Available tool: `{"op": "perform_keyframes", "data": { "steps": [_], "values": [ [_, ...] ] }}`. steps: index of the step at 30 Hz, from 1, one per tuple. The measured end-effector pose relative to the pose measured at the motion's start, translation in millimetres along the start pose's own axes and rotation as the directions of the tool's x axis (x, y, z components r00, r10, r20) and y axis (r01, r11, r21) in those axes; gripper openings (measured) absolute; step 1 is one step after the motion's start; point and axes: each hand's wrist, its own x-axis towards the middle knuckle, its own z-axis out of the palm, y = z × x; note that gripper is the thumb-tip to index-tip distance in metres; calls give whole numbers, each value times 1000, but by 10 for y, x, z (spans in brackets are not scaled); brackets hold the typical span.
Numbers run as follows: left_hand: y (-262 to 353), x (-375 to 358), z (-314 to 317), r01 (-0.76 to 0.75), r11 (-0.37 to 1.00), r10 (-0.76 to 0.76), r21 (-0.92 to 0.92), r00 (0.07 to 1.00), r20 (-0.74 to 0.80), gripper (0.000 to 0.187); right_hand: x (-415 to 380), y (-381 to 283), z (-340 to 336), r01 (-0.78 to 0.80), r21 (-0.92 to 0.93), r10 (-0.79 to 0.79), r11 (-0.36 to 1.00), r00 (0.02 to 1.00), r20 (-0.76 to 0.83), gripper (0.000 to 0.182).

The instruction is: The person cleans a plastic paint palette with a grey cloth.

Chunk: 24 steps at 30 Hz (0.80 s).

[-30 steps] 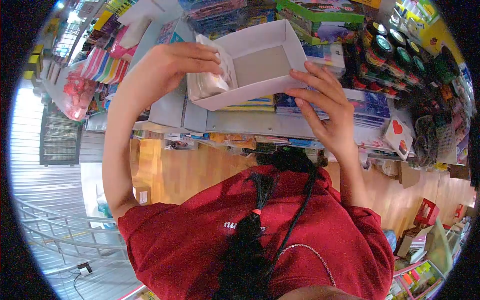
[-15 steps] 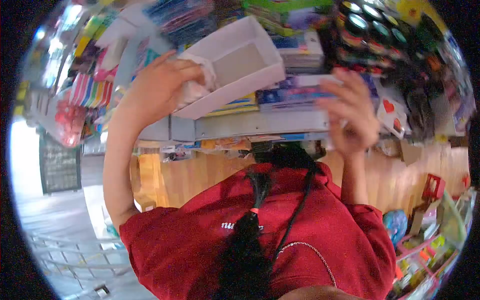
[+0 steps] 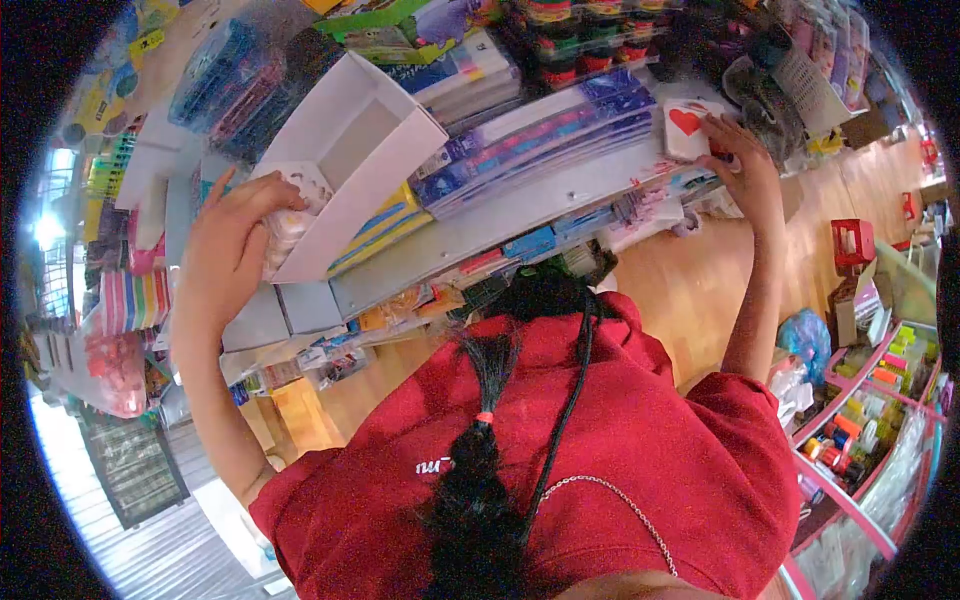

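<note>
A white open box (image 3: 390, 165) rests tilted on the shelf at the upper left. My left hand (image 3: 235, 235) lies at its near-left end, fingers closed round white packets (image 3: 300, 195) inside it. At the right, my right hand (image 3: 740, 165) has its fingers on a white packet with a red heart (image 3: 686, 128), which lies at the shelf's edge. Thumb and fingers meet the packet's right side.
Blue and purple boxes (image 3: 540, 140) lie along the shelf between my hands. Jars with red lids (image 3: 560, 55) stand behind them. A grey basket (image 3: 815, 90) is at the upper right. Striped goods (image 3: 135, 300) are at the left, a pink rack (image 3: 840, 490) at the lower right.
The view has turned and shifted. My right hand has moved out to the right, from above the shelf front to the heart packet, and touches it. My left hand stays at the box.
</note>
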Motion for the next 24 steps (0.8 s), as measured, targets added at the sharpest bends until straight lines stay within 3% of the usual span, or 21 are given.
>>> {"op": "perform_keyframes", "data": {
  "steps": [1, 4, 7, 10, 11, 12, 13, 15, 16, 17, 18, 19, 20, 21, 22, 23, 24],
  "values": [
    [-8, -14, 1, -3, 1000, 3, -3, 1000, 0, 31, -9, -16, -22, -29, 21, 28, 999, 999, 41, 49],
    [-23, -55, 26, -26, 999, 27, 34, 999, -20, 33, -45, -35, 36, 90, -73, -94, 993, 994, -48, 42],
    [-40, -95, 80, -42, 998, 45, 46, 997, -67, 36, -80, 118, 40, 77, -19, -78, 997, 996, -34, 39],
    [32, -171, -14, -1, 1000, 2, 12, 994, -110, 38, -260, -56, -200, -15, 145, 53, 989, 963, -263, 31],
    [68, -202, -57, 15, 1000, -16, -9, 992, -122, 38, -330, 81, -151, -12, 261, 117, 965, 913, -391, 28],
    [93, -240, -97, 27, 999, -32, -39, 987, -155, 38, -429, 421, -59, -94, 198, 180, 976, 858, -482, 27],
    [118, -265, -136, 29, 997, -41, -69, 981, -189, 39, -407, 183, -128, -213, 397, 400, 893, 780, -481, 29],
    [168, -272, -172, -20, 994, -9, -106, 964, -264, 39, -335, -38, 85, -104, 652, 504, 751, 728, -464, 29],
    [241, -259, -164, -51, 976, -18, -211, 950, -312, 41, -315, -141, 205, -39, 755, 557, 655, 700, -447, 29],
    [351, -240, -144, -90, 946, -28, -310, 933, -358, 44, -206, -550, 206, 111, 810, 478, 576, 758, -444, 27],
    [461, -217, -120, -136, 905, -41, -403, 915, -401, 46, -40, -1141, 148, 332, 814, 265, 477, 829, -493, 25],
    [572, -205, -75, -205, 857, 2, -472, 918, -395, 48, 96, -1698, 68, 542, 781, -11, 308, 823, -567, 22],
    [644, -192, -27, -270, 799, 46, -537, 919, -392, 53, 189, -2139, 21, 642, 754, -215, 138, 762, -610, 20],
    [649, -167, 5, -380, 735, 170, -561, 905, -391, 52, 220, -2407, -36, 668, 735, -309, 118, 728, -612, 21],
    [646, -146, 21, -479, 655, 287, -584, 873, -394, 50, 232, -2621, -21, 643, 765, -288, 5, 734, -615, 24],
    [651, -156, -38, -515, 654, 272, -554, 844, -463, 43, 258, -2720, 33, 623, 782, -299, -22, 742, -599, 29],
    [656, -167, -96, -547, 656, 255, -521, 809, -529, 37, 273, -2778, 3, 584, 810, -286, 58, 787, -547, 30]
  ]
}}
